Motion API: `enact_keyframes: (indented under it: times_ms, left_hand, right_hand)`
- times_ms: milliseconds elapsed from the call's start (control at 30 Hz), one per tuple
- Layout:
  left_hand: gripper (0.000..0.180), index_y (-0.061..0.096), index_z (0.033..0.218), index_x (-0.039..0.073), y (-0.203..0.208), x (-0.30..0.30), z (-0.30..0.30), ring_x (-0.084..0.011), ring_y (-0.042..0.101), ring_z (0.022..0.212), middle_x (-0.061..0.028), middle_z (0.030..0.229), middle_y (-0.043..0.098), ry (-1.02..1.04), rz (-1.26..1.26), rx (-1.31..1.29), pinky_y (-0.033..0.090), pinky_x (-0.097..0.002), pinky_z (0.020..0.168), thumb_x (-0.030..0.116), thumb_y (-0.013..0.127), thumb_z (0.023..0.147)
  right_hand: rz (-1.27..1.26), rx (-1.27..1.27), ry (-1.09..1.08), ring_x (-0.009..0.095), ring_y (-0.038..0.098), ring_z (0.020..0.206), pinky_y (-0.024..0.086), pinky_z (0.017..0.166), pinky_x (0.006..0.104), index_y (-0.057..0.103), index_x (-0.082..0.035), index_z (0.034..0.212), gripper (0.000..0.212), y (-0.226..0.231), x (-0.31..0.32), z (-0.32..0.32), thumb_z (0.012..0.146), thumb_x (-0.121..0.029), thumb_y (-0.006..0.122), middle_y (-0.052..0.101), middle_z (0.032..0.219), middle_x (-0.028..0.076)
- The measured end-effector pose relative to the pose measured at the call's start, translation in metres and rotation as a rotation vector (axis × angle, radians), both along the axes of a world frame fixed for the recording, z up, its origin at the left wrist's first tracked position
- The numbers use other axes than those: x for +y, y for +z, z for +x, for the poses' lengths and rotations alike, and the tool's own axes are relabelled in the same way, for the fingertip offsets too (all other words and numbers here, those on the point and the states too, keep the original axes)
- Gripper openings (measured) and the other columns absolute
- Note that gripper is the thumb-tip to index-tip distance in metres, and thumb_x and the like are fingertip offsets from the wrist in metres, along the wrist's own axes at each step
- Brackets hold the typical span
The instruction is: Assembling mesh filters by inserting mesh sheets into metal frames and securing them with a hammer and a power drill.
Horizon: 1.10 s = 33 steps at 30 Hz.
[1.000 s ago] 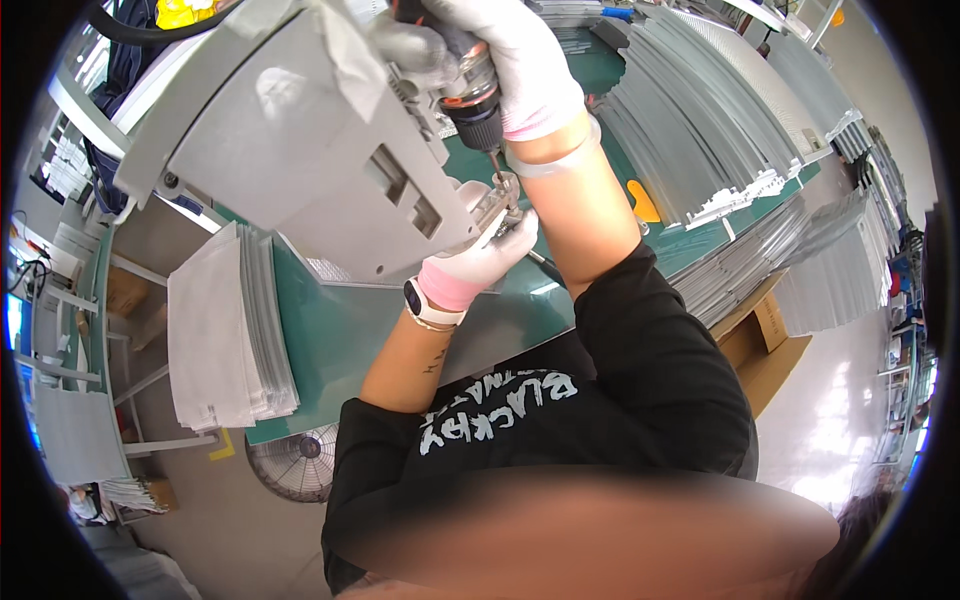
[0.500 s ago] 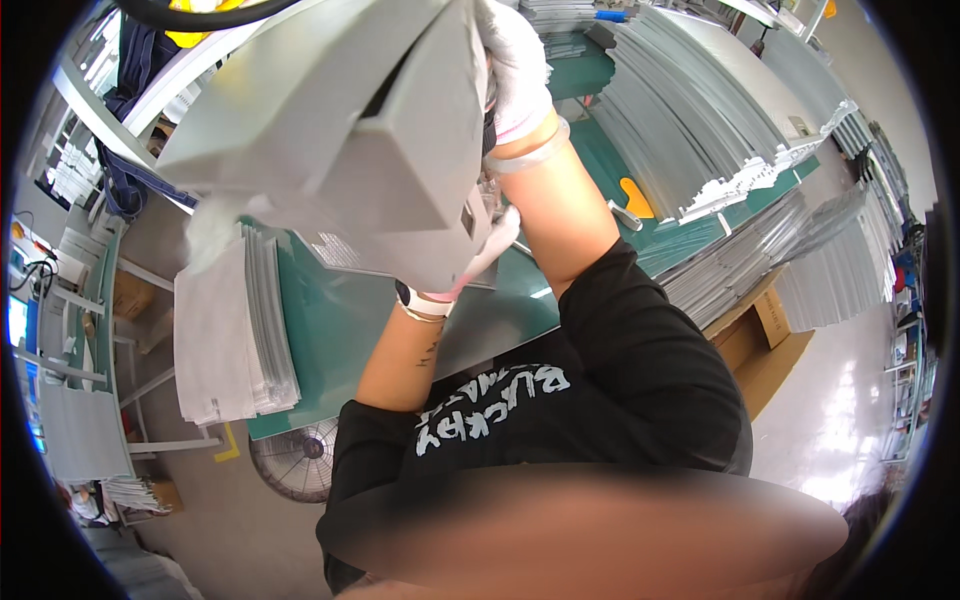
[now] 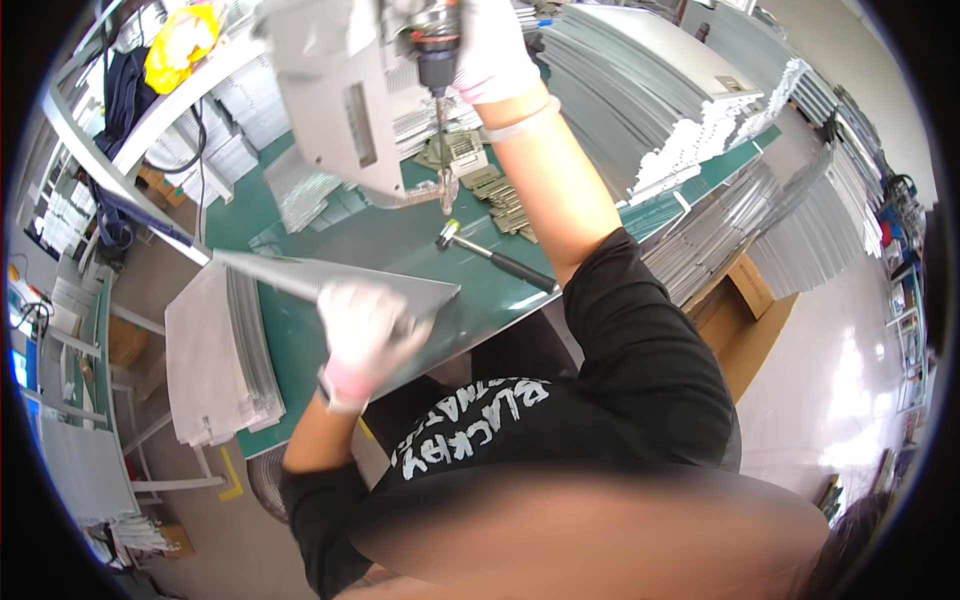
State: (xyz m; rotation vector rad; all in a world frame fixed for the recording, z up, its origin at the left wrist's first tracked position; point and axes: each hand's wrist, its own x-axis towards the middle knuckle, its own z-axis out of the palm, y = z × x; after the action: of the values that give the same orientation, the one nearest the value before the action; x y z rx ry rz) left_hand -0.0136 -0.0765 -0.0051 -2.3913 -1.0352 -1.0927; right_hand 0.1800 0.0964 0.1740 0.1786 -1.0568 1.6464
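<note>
My right hand [image 3: 495, 55], in a white glove, is at the top edge, closed on a power drill [image 3: 437, 65]. Its fingers are partly cut off. The drill has a dark chuck and a long thin bit, which points down. Left of it stands a grey slotted metal piece [image 3: 335, 110], tilted and partly blurred. My left hand [image 3: 365, 325], gloved too, is smeared by motion over the near edge of a grey metal sheet [image 3: 400, 283]. I cannot make out whether its fingers grip the sheet. A hammer [image 3: 500, 265] with a black handle lies on the green table [image 3: 330, 345].
Small metal brackets [image 3: 505, 205] lie beyond the hammer. Stacks of grey panels stand at the right [image 3: 630, 85] and the near left corner [image 3: 220, 350]. A white frame [image 3: 150, 135] rises at the left. An open cardboard box [image 3: 750, 320] is beside the table at right.
My left hand has moved down and left, away from the large grey piece it was touching. The grey shape filling the upper view has shifted, and the drill and hammer now show.
</note>
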Motion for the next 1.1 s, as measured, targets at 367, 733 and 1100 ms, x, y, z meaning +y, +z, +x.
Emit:
enact_keyframes:
  times_ms: [367, 733, 1100]
  left_hand:
    - [0.007, 0.067, 0.083, 0.011, -0.154, -0.116, -0.083, -0.0292, 0.062, 0.083, -0.0075, 0.087, 0.064, 0.034, -0.87, 0.489, 0.044, -0.0464, 0.081, 0.016, 0.064, 0.079]
    - [0.036, 0.064, 0.111, -0.002, -0.081, 0.023, -0.085, -0.037, 0.067, 0.087, -0.0211, 0.107, 0.069, 0.548, -0.839, -0.299, 0.052, -0.041, 0.082, 0.02, 0.067, 0.084]
    - [0.024, 0.062, 0.085, 0.004, -0.04, -0.055, 0.009, -0.031, 0.062, 0.091, -0.0121, 0.099, 0.065, 0.487, -0.162, -0.054, 0.044, -0.0498, 0.092, 0.013, 0.075, 0.067]
  right_hand:
    - [0.201, -0.084, -0.233, 0.011, 0.059, 0.074, 0.05, 0.065, 0.024, 0.052, -0.008, 0.109, 0.021, -0.031, -0.002, -0.005, 0.096, -0.022, 0.058, 0.064, 0.088, 0.005]
    - [0.245, -0.069, -0.208, 0.013, 0.06, 0.073, 0.05, 0.062, 0.0255, 0.047, -0.008, 0.119, 0.031, -0.027, -0.015, -0.004, 0.095, -0.021, 0.062, 0.062, 0.086, 0.007]
    - [0.131, -0.128, -0.39, 0.012, 0.061, 0.069, 0.051, 0.064, 0.026, 0.051, -0.006, 0.112, 0.025, -0.038, -0.051, -0.016, 0.097, -0.024, 0.058, 0.062, 0.082, 0.006]
